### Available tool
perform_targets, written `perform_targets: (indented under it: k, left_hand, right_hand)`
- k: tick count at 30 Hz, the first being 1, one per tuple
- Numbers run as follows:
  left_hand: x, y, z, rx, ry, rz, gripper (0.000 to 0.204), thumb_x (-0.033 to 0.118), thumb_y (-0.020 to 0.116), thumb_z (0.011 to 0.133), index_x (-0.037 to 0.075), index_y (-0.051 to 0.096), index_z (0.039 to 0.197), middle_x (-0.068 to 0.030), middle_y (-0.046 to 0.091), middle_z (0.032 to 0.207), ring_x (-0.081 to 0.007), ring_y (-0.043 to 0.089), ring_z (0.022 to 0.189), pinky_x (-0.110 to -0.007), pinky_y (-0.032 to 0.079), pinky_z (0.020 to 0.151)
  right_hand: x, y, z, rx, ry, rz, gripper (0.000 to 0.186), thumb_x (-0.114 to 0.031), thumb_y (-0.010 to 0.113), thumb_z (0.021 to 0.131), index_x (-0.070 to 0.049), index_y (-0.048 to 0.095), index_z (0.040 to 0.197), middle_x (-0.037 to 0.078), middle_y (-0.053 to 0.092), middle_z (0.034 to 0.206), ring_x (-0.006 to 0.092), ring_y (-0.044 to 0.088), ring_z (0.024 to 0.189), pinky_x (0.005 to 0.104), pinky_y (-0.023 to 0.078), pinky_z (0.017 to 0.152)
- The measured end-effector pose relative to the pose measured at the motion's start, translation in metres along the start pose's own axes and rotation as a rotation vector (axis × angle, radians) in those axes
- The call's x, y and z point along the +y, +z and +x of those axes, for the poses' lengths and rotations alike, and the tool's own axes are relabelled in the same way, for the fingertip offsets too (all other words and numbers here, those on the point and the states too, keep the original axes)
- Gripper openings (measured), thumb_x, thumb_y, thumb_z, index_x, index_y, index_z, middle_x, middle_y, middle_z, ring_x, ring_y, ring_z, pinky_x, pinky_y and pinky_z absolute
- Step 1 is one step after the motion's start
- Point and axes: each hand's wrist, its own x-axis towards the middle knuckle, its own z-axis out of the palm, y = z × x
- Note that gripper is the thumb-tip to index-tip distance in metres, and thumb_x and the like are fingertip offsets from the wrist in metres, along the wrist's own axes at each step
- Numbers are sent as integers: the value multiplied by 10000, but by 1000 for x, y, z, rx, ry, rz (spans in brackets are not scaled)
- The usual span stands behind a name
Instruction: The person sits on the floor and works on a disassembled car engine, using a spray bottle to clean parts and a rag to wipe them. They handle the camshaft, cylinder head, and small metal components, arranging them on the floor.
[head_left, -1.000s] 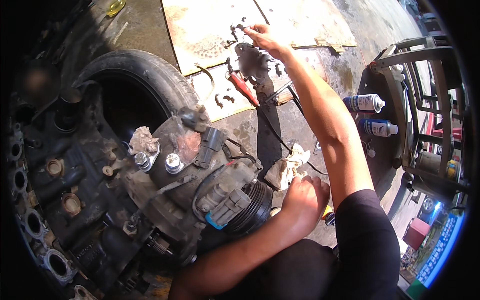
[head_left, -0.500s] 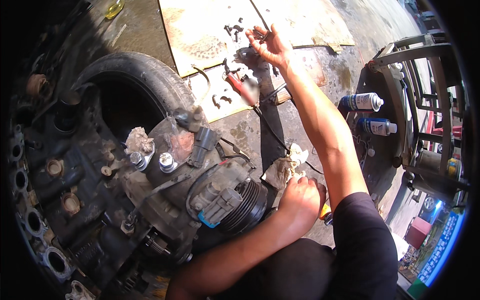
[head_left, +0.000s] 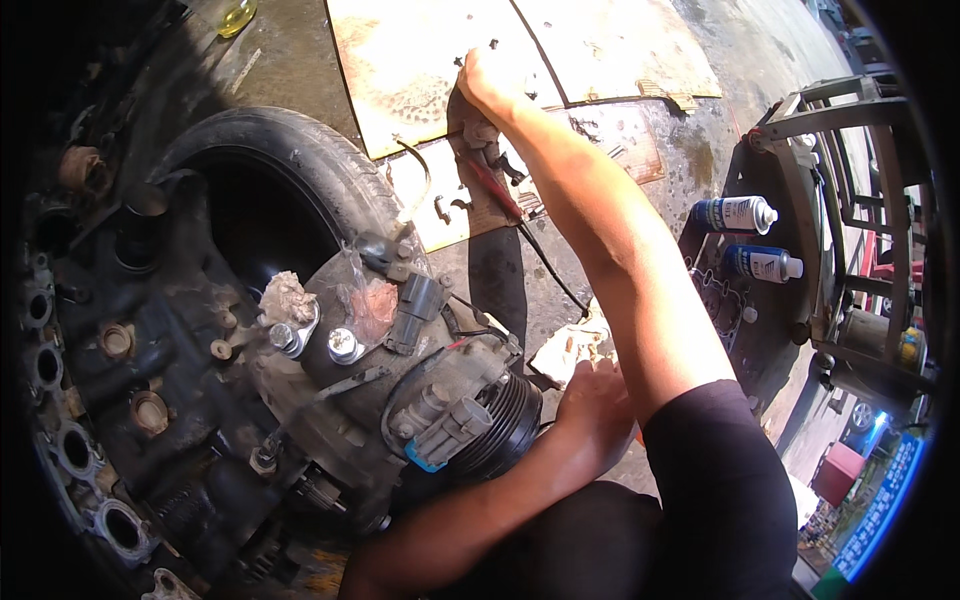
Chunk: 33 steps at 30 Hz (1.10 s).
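Observation:
My right hand (head_left: 485, 80) reaches far out over the sunlit cardboard (head_left: 395, 60), back upward and fingers curled down by a few small dark bolts (head_left: 493, 44). Whatever lies inside that hand is hidden and washed out by glare. Close to my body, my left hand (head_left: 597, 405) is closed on a crumpled, stained whitish rag (head_left: 567, 352), which sticks out past the fingers. Beside it stands the greasy engine (head_left: 290, 375), with a ribbed black pulley (head_left: 510, 415). A red-handled tool (head_left: 492, 190) lies on the cardboard below my right forearm.
A tyre (head_left: 290, 150) lies behind the engine. Two blue-and-white spray cans (head_left: 738, 215) rest on the floor at right, before a metal frame stand (head_left: 835, 120). A black cable (head_left: 550, 265) runs across the floor, and a yellowish bottle (head_left: 237, 18) lies at far left.
My right hand has turned from palm up with small dark parts in it to palm down, moving left with fingers curled at the cardboard. My left hand stays by the rag.

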Motion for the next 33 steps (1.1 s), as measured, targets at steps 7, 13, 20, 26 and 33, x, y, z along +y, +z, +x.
perform_targets:
  k: [7,13,20,26,33]
  left_hand:
    - [-3,8,-5,165,-17,-20,176,198,619,803,61,662,906,-105,627,898,-253,607,927,-404,433,875]
    - [2,-7,3,-44,-1,-23,191,168,533,869,44,606,994,-121,620,907,-273,599,942,-403,448,814]
    - [0,7,0,-87,16,47,273,147,548,869,21,601,1105,-155,636,1043,-297,611,1046,-417,462,868]
    - [-1,-7,22,-169,-233,-5,278,140,601,845,22,632,1095,-156,679,1015,-304,674,996,-445,521,841]
    - [-6,-2,52,721,-423,-1140,262,292,472,1053,50,554,1112,-89,621,1087,-228,624,978,-438,500,891]
  right_hand:
    - [25,-31,-25,-468,401,1756,235,-294,597,979,-66,611,923,-47,406,638,76,341,538,227,318,506]
    - [85,-85,-16,-295,297,2062,287,-373,476,1039,-93,533,1013,1,448,719,86,351,539,215,298,498]
    - [75,-72,-5,-309,446,1924,254,-289,517,1039,-68,563,1157,-34,437,708,66,349,517,215,262,474]
    - [78,-125,-129,-409,736,2243,337,-431,508,1042,-106,532,957,-34,404,695,71,359,534,239,287,523]
    - [50,-228,-240,-177,919,2229,520,-557,397,1045,-146,395,726,-9,378,661,143,381,588,284,333,572]
